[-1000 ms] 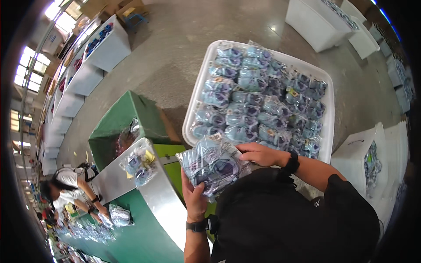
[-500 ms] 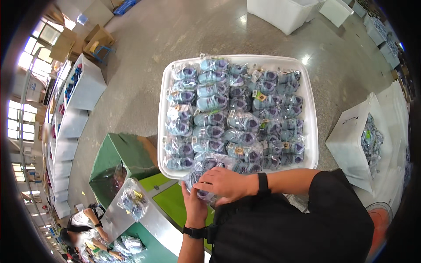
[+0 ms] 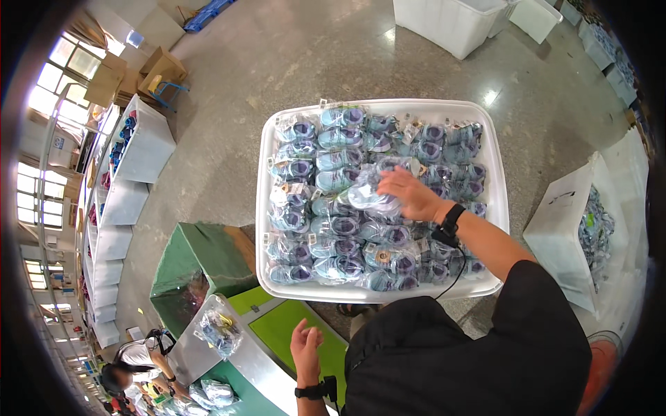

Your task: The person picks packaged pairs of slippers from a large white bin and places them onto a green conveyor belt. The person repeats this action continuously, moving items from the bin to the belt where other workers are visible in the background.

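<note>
A large white bin (image 3: 263,229) holds rows of light blue shoes (image 3: 340,161) with purple linings, packed in clear plastic bags. Over the middle rows, my right hand (image 3: 414,197) grips a bagged pair of shoes (image 3: 369,195) by its right side, the soles partly showing through the plastic. Whether that pair rests on the ones beneath, I cannot tell. My left hand (image 3: 305,347) is empty, its fingers loosely bent and a little apart, above the bright green panel (image 3: 295,328) in front of the bin.
To the left stands a green box (image 3: 201,260). Another bagged pair (image 3: 220,331) lies on the metal table edge near it. At lower left a person (image 3: 142,360) works among bags. White bins (image 3: 142,149) line the left side; another bin (image 3: 565,222) stands right, beside a red fan (image 3: 602,367).
The bagged pair went from both hands at the bin's front edge to the middle of the bin in my right hand. My left hand let go and moved down.
</note>
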{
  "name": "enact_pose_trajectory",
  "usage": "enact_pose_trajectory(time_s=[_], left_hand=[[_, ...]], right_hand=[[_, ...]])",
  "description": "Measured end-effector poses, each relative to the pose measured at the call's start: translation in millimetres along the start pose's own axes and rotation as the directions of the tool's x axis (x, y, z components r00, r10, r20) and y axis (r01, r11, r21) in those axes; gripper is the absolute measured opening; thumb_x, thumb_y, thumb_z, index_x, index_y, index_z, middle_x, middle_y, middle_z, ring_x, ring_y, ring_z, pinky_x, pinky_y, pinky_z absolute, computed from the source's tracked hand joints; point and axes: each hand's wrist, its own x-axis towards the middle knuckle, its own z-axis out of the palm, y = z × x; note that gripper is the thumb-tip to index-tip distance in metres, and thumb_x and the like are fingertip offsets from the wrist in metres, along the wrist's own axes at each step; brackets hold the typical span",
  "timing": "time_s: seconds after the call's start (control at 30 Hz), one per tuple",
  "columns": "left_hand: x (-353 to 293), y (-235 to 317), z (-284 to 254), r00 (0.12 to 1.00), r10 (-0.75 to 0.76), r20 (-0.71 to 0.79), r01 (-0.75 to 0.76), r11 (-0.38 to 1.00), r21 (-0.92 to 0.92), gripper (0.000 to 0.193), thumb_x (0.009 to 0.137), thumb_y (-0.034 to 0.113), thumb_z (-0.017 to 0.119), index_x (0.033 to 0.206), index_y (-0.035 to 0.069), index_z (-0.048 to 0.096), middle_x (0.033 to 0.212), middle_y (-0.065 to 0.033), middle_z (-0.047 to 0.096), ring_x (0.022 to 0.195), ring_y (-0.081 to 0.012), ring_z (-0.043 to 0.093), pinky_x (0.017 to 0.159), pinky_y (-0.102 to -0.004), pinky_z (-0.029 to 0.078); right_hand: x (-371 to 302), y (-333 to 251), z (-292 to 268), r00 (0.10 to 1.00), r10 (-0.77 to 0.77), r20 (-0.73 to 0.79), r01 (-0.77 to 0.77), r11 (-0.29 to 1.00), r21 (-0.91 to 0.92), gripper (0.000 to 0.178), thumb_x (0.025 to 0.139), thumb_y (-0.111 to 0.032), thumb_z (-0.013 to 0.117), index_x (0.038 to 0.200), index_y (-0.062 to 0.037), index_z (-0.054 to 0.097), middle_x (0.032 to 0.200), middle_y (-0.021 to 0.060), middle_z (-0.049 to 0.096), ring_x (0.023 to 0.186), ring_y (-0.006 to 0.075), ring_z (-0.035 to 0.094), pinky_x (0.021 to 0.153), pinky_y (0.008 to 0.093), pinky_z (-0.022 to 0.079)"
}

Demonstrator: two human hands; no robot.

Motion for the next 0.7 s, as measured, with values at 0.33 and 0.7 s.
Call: enact_pose_trajectory(time_s=[0.33, 0.7], left_hand=[[-69.7, -123.6, -96.2, 0.950, -0.160, -0.270, 0.194, 0.976, 0.103, 0.047, 0.097, 0.016, 0.064, 0.137, -0.002, 0.047, 0.100, -0.0103, 0.064, 0.082, -0.0164, 0.064, 0.064, -0.0283, 0.053], [-101.1, -150.5, -106.3, 0.933, -0.281, -0.225, 0.284, 0.959, -0.021, 0.055, 0.098, 0.029, 0.068, 0.142, 0.004, 0.048, 0.120, -0.0136, 0.061, 0.102, -0.0239, 0.063, 0.083, -0.0352, 0.054]], right_hand=[[-65.1, 58.9, 81.0, 0.870, 0.474, 0.135, -0.487, 0.868, 0.094, 0.054, 0.082, -0.012, 0.072, 0.135, -0.0133, 0.058, 0.154, 0.0162, 0.039, 0.141, 0.0373, 0.038, 0.109, 0.0543, 0.038], [-16.7, 38.8, 124.3, 0.549, 0.718, 0.428, -0.740, 0.655, -0.152, 0.069, 0.099, -0.040, 0.056, 0.159, -0.0161, 0.031, 0.168, 0.0163, 0.007, 0.154, 0.0405, 0.011, 0.119, 0.0555, 0.028]])
